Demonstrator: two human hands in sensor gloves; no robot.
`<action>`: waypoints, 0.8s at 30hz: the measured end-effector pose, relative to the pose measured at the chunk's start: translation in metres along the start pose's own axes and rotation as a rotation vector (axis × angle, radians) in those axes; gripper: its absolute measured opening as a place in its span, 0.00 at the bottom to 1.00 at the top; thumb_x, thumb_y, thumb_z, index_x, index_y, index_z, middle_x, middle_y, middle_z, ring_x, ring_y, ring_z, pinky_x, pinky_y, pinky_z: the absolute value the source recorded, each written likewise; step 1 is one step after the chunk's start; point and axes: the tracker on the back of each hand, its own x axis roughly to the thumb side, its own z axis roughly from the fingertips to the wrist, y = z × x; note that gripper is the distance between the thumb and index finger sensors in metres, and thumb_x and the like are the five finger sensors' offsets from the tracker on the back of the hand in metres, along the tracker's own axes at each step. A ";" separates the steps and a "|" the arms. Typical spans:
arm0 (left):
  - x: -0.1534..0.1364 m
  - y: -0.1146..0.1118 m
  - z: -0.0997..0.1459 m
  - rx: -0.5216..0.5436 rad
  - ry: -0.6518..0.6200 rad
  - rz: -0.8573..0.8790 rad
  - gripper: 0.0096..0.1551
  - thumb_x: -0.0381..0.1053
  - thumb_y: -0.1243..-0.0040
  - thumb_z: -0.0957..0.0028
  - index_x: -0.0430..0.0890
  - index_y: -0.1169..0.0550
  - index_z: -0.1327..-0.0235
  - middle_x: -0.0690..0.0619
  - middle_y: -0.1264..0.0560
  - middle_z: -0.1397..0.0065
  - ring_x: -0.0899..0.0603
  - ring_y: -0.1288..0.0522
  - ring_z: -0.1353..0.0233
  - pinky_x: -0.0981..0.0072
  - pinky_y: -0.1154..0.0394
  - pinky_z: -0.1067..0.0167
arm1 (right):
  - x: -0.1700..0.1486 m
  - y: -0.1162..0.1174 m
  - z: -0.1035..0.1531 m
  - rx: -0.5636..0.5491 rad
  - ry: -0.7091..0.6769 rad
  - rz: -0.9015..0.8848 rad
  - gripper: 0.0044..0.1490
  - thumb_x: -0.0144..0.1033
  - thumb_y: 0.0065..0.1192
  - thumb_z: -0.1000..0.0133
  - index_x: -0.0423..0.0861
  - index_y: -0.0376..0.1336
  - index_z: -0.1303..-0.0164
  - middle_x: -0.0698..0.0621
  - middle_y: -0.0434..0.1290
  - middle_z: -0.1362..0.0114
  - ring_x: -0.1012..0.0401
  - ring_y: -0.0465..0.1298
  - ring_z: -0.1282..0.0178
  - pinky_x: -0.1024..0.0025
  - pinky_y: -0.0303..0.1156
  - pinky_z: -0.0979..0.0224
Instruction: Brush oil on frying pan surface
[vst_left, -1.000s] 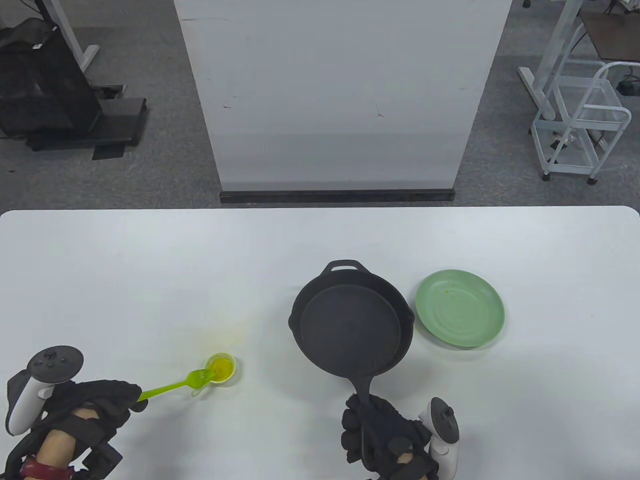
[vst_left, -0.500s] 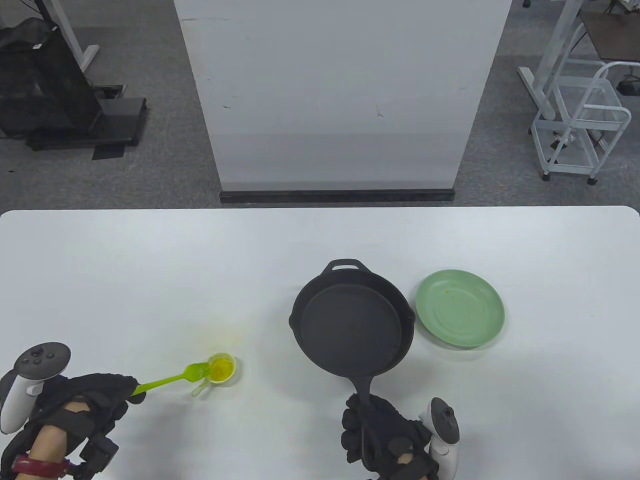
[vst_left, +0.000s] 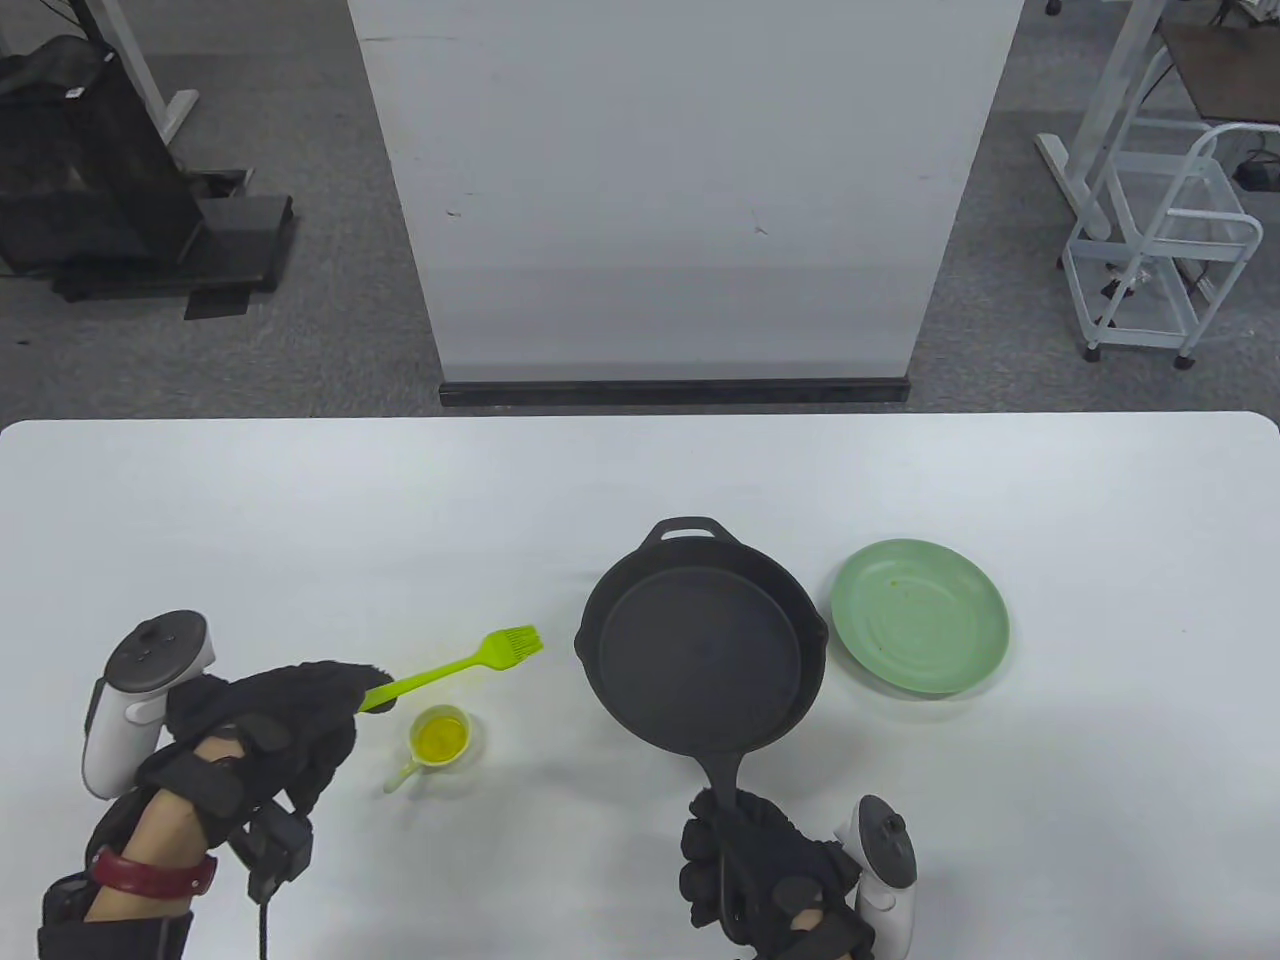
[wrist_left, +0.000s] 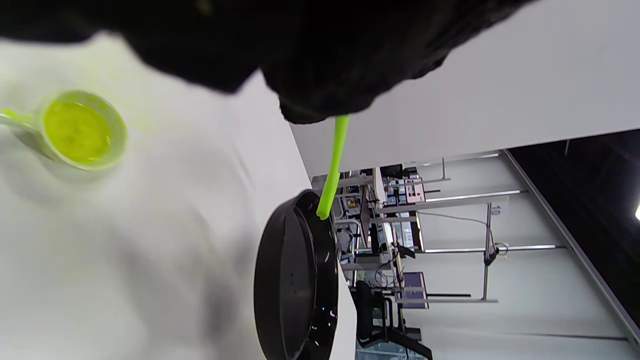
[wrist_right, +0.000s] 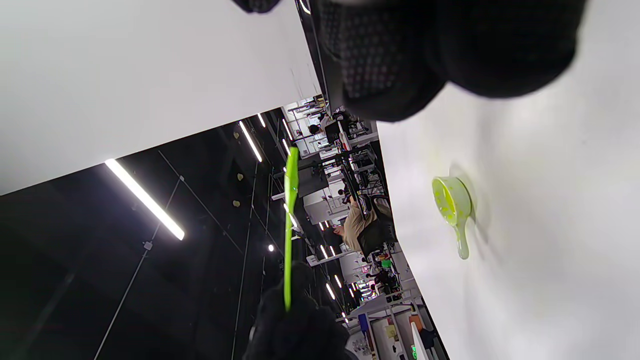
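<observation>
A black cast-iron frying pan (vst_left: 700, 650) sits on the white table (vst_left: 300, 520), its handle pointing toward me. My right hand (vst_left: 770, 880) grips that handle. My left hand (vst_left: 270, 720) holds a lime-green silicone brush (vst_left: 460, 665) by its handle, lifted above the table, bristles pointing right and just left of the pan's rim. A small green cup of yellow oil (vst_left: 440, 738) stands below the brush. In the left wrist view the brush (wrist_left: 332, 165) reaches toward the pan (wrist_left: 295, 280), with the oil cup (wrist_left: 77, 130) at upper left. The right wrist view shows the brush (wrist_right: 289, 225) and cup (wrist_right: 452, 202).
A pale green plate (vst_left: 920, 615) lies right of the pan, close to its rim. A yellowish oil stain (vst_left: 450, 675) marks the table above the cup. A white panel (vst_left: 680, 200) stands beyond the table's far edge.
My left hand lifted the brush out of the oil cup and moved it up and right toward the pan. The right hand and pan stayed still.
</observation>
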 end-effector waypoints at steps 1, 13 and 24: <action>0.011 -0.011 -0.008 -0.022 -0.012 -0.018 0.28 0.53 0.43 0.48 0.38 0.23 0.41 0.56 0.16 0.72 0.46 0.19 0.77 0.55 0.19 0.75 | 0.000 0.000 0.000 -0.001 -0.001 -0.001 0.37 0.40 0.52 0.46 0.28 0.52 0.38 0.34 0.68 0.46 0.54 0.80 0.61 0.66 0.81 0.62; 0.061 -0.110 -0.083 -0.148 -0.020 -0.134 0.28 0.52 0.41 0.49 0.38 0.25 0.41 0.56 0.14 0.72 0.46 0.18 0.78 0.55 0.19 0.76 | 0.000 -0.001 -0.001 -0.002 -0.001 0.002 0.37 0.40 0.53 0.46 0.28 0.52 0.38 0.34 0.68 0.46 0.54 0.80 0.61 0.66 0.81 0.62; 0.070 -0.160 -0.121 -0.151 0.065 -0.282 0.27 0.52 0.40 0.49 0.38 0.24 0.42 0.56 0.14 0.72 0.46 0.18 0.78 0.55 0.18 0.76 | 0.003 0.005 0.000 0.032 -0.018 0.044 0.37 0.41 0.52 0.46 0.28 0.53 0.38 0.35 0.68 0.46 0.55 0.80 0.61 0.67 0.81 0.63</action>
